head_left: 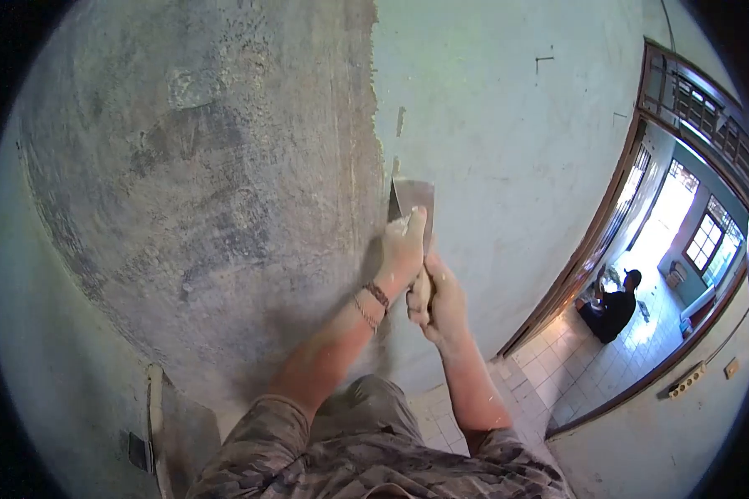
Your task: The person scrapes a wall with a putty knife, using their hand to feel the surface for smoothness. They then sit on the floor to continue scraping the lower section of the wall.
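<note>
Scraper (414,200) blade is pressing flat against the wall (508,150), right at the ragged edge where bare grey plaster (216,183) on the left is meeting pale paint. Left hand (404,245) is pushing its fingers onto the blade; right hand (437,303) is clenching the handle below. Long axis is running nearly upright, blade pointing up. Farther right, a doorway (607,241) is opening onto a tiled floor (574,366), where another person (614,308) is crouching.
</note>
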### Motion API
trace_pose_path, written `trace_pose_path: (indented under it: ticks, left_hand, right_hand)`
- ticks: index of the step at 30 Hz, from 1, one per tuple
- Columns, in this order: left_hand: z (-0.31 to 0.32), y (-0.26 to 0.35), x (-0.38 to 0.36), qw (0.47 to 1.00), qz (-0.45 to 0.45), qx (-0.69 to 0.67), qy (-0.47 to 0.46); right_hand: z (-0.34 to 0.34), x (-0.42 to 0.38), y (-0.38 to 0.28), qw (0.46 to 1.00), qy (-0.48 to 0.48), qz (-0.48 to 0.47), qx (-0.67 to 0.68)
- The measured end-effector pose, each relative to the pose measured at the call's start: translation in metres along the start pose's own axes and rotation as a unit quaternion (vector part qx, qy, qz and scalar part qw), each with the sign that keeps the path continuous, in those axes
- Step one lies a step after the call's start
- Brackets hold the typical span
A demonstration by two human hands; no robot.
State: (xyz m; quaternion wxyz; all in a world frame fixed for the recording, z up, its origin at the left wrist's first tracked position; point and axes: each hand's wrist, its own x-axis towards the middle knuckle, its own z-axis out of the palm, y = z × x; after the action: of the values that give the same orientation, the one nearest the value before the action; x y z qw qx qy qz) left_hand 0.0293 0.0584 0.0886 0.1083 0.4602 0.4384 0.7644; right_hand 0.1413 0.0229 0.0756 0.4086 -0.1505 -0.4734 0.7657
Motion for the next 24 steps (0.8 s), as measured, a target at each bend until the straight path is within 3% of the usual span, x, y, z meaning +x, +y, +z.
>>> trace_pose_path:
  ticks: [1,4,7,9,12,17,19,24]
  left_hand:
    - [0.000,-0.005,-0.002,0.998,-0.059,-0.019,0.006]
    - [0.006,0.037,0.029,0.990,-0.109,-0.084,-0.041]
    - [0.015,0.046,0.037,0.994,-0.082,-0.064,-0.020]
    - [0.013,0.029,0.030,0.999,-0.031,-0.043,0.003]
    - [0.003,0.016,0.005,0.997,-0.070,-0.042,0.002]
    - [0.014,0.048,0.065,0.993,-0.076,-0.086,-0.007]
    - [0.016,0.057,0.072,0.998,0.041,-0.034,-0.018]
    - [0.008,0.028,0.023,1.000,-0.012,-0.007,0.009]
  right_hand:
    - [0.001,-0.002,0.004,1.000,0.020,0.000,-0.003]
    - [0.025,0.006,-0.035,0.999,0.019,-0.038,-0.022]
    - [0.030,0.009,-0.056,0.999,0.007,-0.039,-0.019]
    - [0.011,0.013,-0.032,0.999,0.002,-0.045,-0.031]
    - [0.011,0.009,-0.018,0.998,0.029,-0.033,-0.052]
    - [0.047,0.027,-0.067,0.996,0.016,-0.070,-0.056]
    - [0.051,0.027,-0.072,0.997,0.013,-0.072,-0.032]
    - [0.027,0.006,-0.033,0.994,0.039,-0.037,-0.096]
